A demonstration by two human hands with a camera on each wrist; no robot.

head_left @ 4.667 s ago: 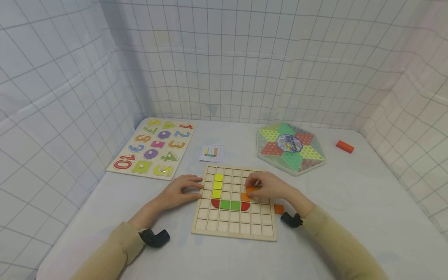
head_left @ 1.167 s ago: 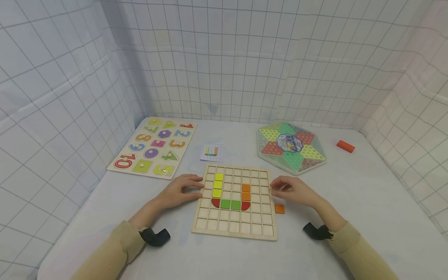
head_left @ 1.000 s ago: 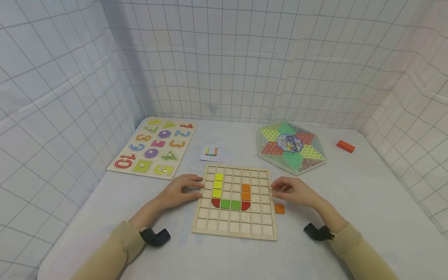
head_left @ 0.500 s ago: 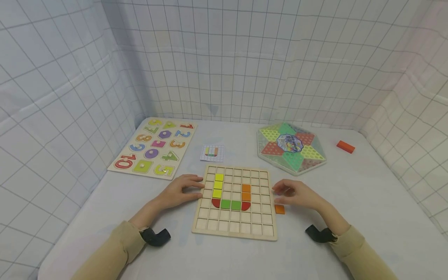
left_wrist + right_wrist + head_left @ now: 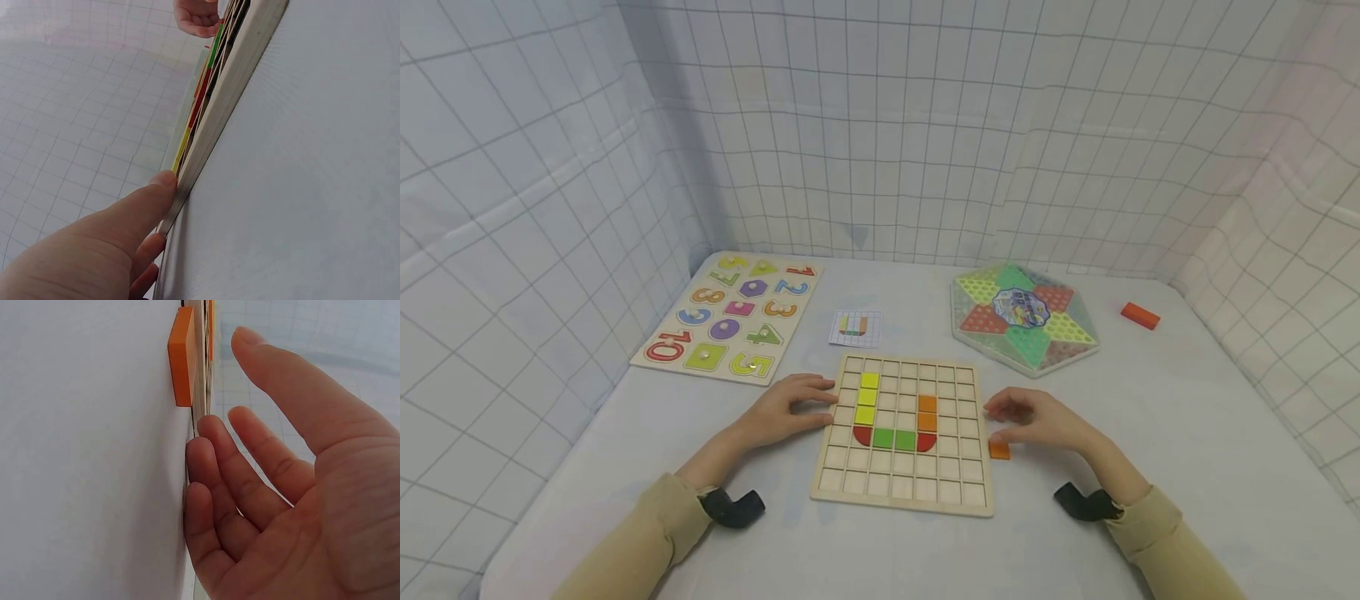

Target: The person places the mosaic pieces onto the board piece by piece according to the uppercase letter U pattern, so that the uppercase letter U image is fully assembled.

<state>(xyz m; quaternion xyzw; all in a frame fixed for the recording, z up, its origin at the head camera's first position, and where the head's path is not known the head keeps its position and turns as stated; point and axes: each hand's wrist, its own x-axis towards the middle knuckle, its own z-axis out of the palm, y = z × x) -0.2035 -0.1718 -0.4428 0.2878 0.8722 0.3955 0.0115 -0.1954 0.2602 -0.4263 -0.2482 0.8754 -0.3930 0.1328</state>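
Note:
A wooden grid board (image 5: 891, 487) lies mid-table, bearing a U of tiles: yellow squares (image 5: 867, 397) on the left, green squares (image 5: 894, 439) below between rounded red corner pieces (image 5: 927, 442), and two stacked-in-line orange squares (image 5: 927, 422) on the right. My left hand (image 5: 781, 408) rests at the board's left edge; thumb and fingertips touch that edge in the left wrist view. Just off the right edge, my right hand (image 5: 1036, 419) holds nothing, thumb apart from the loosely bent fingers. Its thumb hovers over a loose orange square tile (image 5: 182, 359) on the table beside the board.
Behind the board lies a small pattern card (image 5: 854, 328) with a printed U. A number-and-shape peg puzzle (image 5: 741, 333) is back left. A hexagonal star-patterned game board (image 5: 1022, 317) sits back right, with a red-orange block (image 5: 1140, 315) farther right.
Earlier my right hand held an orange tile over the board; that tile now sits in the grid. The hand has withdrawn rightward, and its thumb has lowered toward the loose orange tile.

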